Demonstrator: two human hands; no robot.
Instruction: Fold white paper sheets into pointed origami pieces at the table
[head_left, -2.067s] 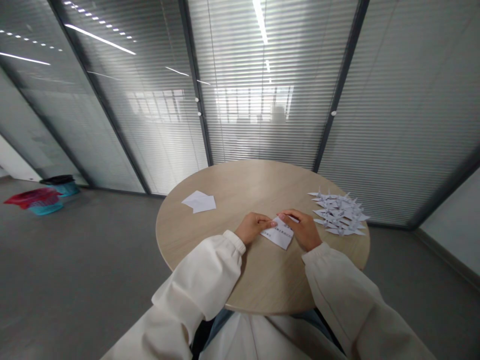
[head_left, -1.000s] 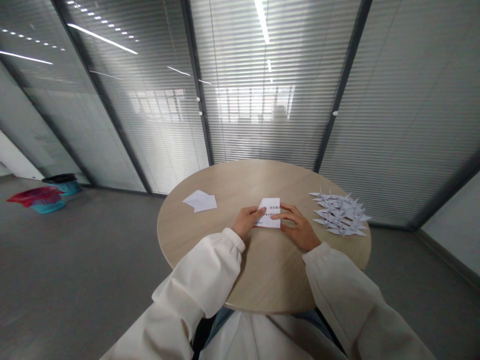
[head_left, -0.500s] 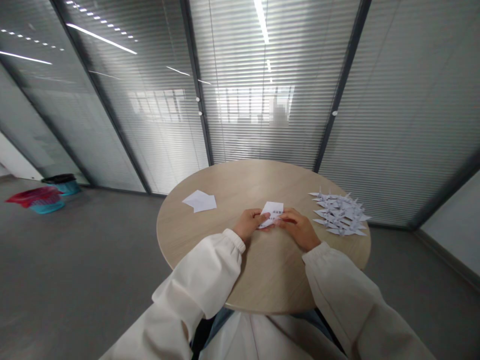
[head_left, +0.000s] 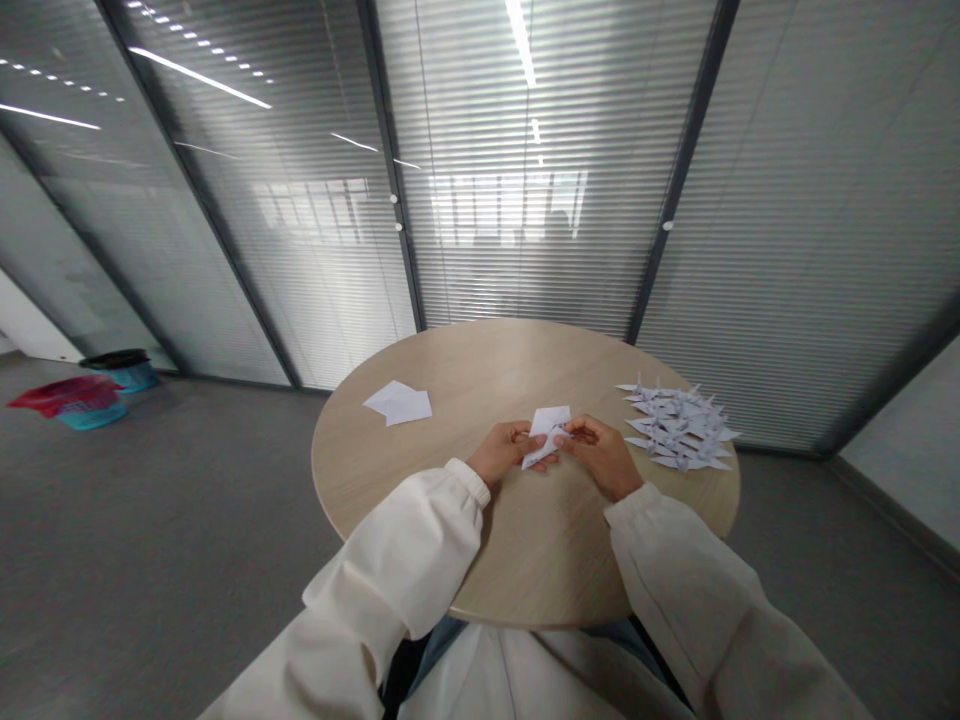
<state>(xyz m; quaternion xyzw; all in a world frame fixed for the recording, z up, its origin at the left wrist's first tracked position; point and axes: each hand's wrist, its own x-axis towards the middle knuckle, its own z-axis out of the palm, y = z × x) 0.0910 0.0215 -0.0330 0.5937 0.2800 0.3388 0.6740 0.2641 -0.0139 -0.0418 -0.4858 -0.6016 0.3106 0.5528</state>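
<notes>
Over the middle of the round table, my left hand [head_left: 508, 450] pinches the left side of a small folded sheet of paper [head_left: 550, 420]. On its right side my right hand [head_left: 598, 455] has thumb and fingers closed on the paper's edge. The lower part of the sheet stands up as a loose flap, and some dark print shows near the fold. Fingers hide part of its lower edge. To the right of my right hand lies a pile of folded white paper cranes [head_left: 679, 428], their pointed tips sticking out.
Several white paper sheets [head_left: 397, 402] lie overlapped on the left of the wooden table [head_left: 495, 350]. Behind the table stands a glass partition with blinds [head_left: 525, 270]. A bin with a red liner [head_left: 67, 400] and a bin with a black liner [head_left: 124, 368] stand on the floor at left.
The paper has turned and shifted slightly right and down, and its lower part has been bent into a flap. My left hand has moved slightly right with it.
</notes>
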